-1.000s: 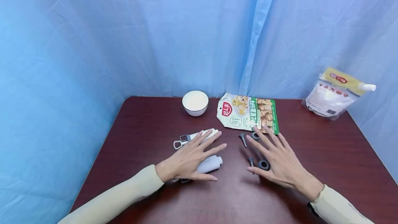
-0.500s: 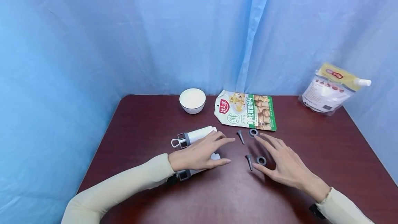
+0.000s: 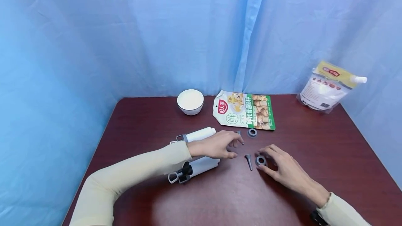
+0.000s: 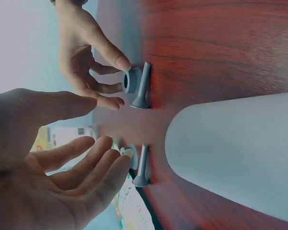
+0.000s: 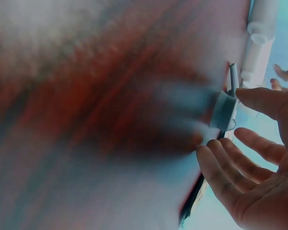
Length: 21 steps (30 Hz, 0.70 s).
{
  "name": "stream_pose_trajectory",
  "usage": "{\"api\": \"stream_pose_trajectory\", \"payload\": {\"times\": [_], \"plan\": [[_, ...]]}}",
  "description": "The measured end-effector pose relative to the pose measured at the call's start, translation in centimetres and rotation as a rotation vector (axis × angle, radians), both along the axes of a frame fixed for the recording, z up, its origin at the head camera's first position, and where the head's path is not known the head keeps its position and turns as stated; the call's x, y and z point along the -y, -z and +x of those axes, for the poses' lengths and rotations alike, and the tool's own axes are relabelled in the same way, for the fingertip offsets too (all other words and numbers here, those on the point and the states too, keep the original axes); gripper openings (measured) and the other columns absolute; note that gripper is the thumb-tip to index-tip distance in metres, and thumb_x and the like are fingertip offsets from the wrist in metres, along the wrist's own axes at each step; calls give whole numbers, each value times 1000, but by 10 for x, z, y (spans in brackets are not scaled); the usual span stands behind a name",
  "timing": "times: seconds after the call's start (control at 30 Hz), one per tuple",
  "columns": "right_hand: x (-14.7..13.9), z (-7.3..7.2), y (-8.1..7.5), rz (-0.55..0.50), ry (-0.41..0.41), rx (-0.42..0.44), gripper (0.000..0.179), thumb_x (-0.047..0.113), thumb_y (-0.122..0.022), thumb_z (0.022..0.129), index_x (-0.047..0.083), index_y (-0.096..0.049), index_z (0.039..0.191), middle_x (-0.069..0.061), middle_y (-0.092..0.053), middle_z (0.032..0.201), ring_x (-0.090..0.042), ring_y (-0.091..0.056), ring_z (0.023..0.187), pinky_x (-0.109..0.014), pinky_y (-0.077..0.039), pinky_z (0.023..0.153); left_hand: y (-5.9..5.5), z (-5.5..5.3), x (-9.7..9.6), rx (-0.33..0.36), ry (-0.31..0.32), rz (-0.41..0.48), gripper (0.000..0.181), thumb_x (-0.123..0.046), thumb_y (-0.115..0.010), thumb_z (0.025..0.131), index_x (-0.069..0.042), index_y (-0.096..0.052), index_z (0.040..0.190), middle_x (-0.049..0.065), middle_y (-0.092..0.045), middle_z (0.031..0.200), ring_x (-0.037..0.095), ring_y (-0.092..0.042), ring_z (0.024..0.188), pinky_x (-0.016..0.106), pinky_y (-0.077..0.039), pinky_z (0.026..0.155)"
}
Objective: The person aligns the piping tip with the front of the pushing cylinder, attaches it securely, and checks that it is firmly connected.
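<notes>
My right hand (image 3: 282, 170) is over the table with thumb and fingertips on either side of the nearer grey ring (image 3: 260, 160). In the right wrist view the thumb is close to that ring (image 5: 222, 111) and a gap shows below it, before the index finger. Beside it lies a small grey peg with a flared head (image 3: 249, 162). My left hand (image 3: 216, 145), fingers loosely bent, hovers by the farther grey peg (image 4: 142, 166), partly hidden in the head view. Beyond is a second grey ring (image 3: 252, 133). Two white tubes with grey collars and loop handles, one nearer (image 3: 204, 166), one farther (image 3: 200, 134), lie below my left arm.
A white bowl with a dark rim (image 3: 190, 102) stands at the back edge. To its right lies a flat green-and-white food pouch (image 3: 244, 111). A spouted pouch (image 3: 328, 88) stands at the back right corner. Blue curtains (image 3: 176, 37) surround the table (image 3: 220, 201).
My left hand has moved right, from above the white tubes to the farther peg. My right hand has come down to the nearer ring, its fingers drawing in from spread.
</notes>
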State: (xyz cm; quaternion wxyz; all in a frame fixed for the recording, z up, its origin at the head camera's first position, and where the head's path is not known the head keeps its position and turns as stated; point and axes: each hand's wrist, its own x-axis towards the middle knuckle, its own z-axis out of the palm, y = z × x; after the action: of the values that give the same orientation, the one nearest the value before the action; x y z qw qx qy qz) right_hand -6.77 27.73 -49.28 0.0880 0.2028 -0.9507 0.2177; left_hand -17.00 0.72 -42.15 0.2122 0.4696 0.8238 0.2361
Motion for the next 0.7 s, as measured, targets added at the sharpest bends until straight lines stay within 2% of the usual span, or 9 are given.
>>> {"api": "stream_pose_trajectory", "payload": {"times": [0.17,0.3,0.4,0.53,0.7], "plan": [[2,3,3,15,6,-15,38,23,-89,83,17,-73,117,8,-68,108,-8,-68,97,-37,-57,79,3,-9,-12,61,11,-33,43,-13,-75,95,-3,-64,136,12,-72,115,21,-71,106,18,-50,88],[3,4,3,42,17,14,30,23,-87,85,20,-74,112,10,-67,104,-7,-67,92,-35,-57,75,10,-14,-22,72,31,-67,42,-12,-74,95,-4,-65,135,11,-72,115,18,-72,103,15,-50,85],[3,4,3,52,23,27,28,23,-87,85,22,-74,109,11,-67,102,-7,-66,90,-34,-56,74,15,-16,-31,58,55,-102,41,-12,-74,96,-6,-66,135,7,-74,112,11,-69,94,14,-49,81],[3,5,3,54,33,29,28,21,-87,84,22,-74,109,12,-66,97,-6,-62,85,-32,-54,71,15,-15,-42,10,83,-156,40,-14,-72,97,-8,-66,136,3,-75,109,4,-64,87,15,-49,82],[1,6,5,46,29,20,29,21,-88,83,21,-73,107,13,-65,96,-5,-61,84,-31,-52,70,17,-15,-53,-44,97,-200,38,-12,-71,96,-9,-68,134,2,-77,110,9,-69,99,16,-50,87]]}}
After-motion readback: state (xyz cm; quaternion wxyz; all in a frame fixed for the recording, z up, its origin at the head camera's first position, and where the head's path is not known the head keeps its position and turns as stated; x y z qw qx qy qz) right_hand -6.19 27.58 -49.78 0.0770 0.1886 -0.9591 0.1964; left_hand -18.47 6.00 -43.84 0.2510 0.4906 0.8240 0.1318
